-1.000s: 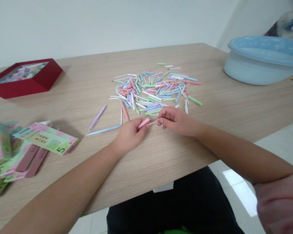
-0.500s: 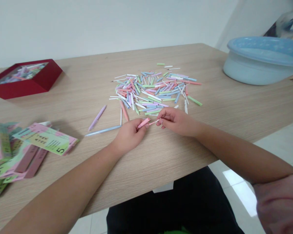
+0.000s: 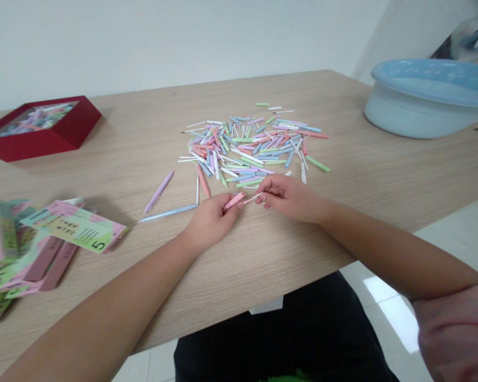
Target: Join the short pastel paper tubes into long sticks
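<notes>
My left hand (image 3: 209, 220) is closed around a short pink pen barrel (image 3: 234, 201), which points right. My right hand (image 3: 289, 196) pinches a thin pen refill (image 3: 252, 199) whose tip meets the open end of the pink barrel. Both hands rest on the wooden table (image 3: 263, 254) just in front of a pile of pastel pen parts (image 3: 249, 146). A finished purple pen (image 3: 159, 191) and a blue pen (image 3: 169, 213) lie to the left of my left hand.
A red box (image 3: 40, 127) holding pens stands at the far left. Pink and green flat cartons (image 3: 43, 239) lie at the near left. A light blue basin (image 3: 430, 98) sits at the far right. The table edge runs close to my lap.
Almost nothing has moved; my right hand has shifted very slightly with the refill against the pink barrel.
</notes>
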A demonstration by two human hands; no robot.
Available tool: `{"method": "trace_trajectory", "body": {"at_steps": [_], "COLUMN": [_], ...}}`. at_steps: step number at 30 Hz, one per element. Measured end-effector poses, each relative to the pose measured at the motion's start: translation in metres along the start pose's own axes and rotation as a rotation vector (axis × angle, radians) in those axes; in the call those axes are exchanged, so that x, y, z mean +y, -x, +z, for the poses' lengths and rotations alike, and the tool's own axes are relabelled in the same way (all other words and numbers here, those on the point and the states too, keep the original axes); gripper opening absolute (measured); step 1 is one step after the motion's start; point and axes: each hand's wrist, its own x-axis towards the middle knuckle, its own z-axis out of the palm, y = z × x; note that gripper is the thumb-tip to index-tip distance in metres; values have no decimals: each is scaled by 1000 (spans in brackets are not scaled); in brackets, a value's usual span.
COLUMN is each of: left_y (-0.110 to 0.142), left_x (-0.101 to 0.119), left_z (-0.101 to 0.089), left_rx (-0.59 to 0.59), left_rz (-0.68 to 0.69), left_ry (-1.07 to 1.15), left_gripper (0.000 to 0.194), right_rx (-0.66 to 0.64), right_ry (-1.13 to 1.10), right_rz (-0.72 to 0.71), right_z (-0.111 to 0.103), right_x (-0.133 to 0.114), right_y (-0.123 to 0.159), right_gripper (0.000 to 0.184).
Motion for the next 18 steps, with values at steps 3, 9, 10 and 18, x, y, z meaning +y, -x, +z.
{"method": "trace_trajectory", "body": {"at_steps": [3, 9, 10, 18], "left_y": [0, 0, 0, -2], "left_x": [0, 0, 0, -3], "left_z": [0, 0, 0, 1], "left_rx": [-4, -3, -2, 12], "left_rz": [3, -2, -3, -9], "left_ry": [-3, -30, -27, 37], "left_gripper": [31, 32, 32, 36], "right_rx": [-8, -23, -24, -51], "right_ry": [-2, 10, 6, -111], "right_rz": [7, 14, 15, 54], "right_z": [0, -1, -1, 15], "right_x": [-2, -4, -4, 0], "right_y": [1, 1, 1, 0], "right_gripper": [14, 14, 15, 12]}}
